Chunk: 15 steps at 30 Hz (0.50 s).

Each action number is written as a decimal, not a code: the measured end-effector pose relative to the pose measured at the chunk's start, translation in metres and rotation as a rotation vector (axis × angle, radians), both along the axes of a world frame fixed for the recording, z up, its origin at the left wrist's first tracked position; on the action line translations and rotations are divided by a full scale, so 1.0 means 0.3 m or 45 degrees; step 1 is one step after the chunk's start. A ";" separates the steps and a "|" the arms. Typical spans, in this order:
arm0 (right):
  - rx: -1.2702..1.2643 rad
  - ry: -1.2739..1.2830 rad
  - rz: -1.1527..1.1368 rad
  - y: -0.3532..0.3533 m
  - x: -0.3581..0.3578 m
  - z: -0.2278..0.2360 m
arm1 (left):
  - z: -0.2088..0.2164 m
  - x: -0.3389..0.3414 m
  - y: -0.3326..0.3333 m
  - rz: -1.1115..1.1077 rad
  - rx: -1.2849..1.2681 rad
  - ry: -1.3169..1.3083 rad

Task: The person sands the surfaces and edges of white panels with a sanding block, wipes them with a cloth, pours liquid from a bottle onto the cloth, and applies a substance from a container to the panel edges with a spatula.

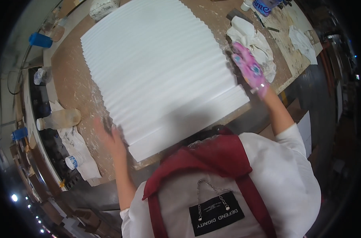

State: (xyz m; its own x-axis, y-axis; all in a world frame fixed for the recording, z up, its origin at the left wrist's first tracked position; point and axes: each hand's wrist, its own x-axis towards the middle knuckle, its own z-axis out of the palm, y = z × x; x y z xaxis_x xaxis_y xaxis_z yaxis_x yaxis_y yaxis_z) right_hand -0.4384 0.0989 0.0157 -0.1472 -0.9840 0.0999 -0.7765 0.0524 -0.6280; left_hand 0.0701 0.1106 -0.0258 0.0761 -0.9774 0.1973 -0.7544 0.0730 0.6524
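Brown dusty workbench [69,79], large white ribbed panel [160,67] lying flat across it from centre toward 12 o'clock, crumpled white rags [254,41] at 2 o'clock, right hand [250,69] in pink glove pressed flat against panel's right edge, bare left hand [111,139] open against its 8 o'clock edge, plastic jar [61,118] at 9 o'clock.

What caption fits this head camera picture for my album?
Bare left hand and pink-gloved right hand grip a white ribbed panel on a dusty workbench.
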 end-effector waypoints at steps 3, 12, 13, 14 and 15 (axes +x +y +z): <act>0.156 -0.066 -0.103 0.201 -0.017 0.028 | 0.050 0.005 0.203 -0.058 0.073 0.131; -0.083 -0.093 -0.142 0.354 0.064 -0.170 | -0.043 -0.049 0.380 -0.095 0.073 -0.030; -0.092 -0.083 -0.139 0.372 0.059 -0.173 | -0.034 -0.056 0.382 -0.097 0.102 -0.068; 0.017 -0.117 -0.195 0.385 0.057 -0.175 | -0.015 -0.070 0.381 -0.099 0.132 -0.107; 0.031 -0.125 -0.255 0.375 0.061 -0.182 | -0.006 -0.080 0.377 -0.100 0.164 -0.145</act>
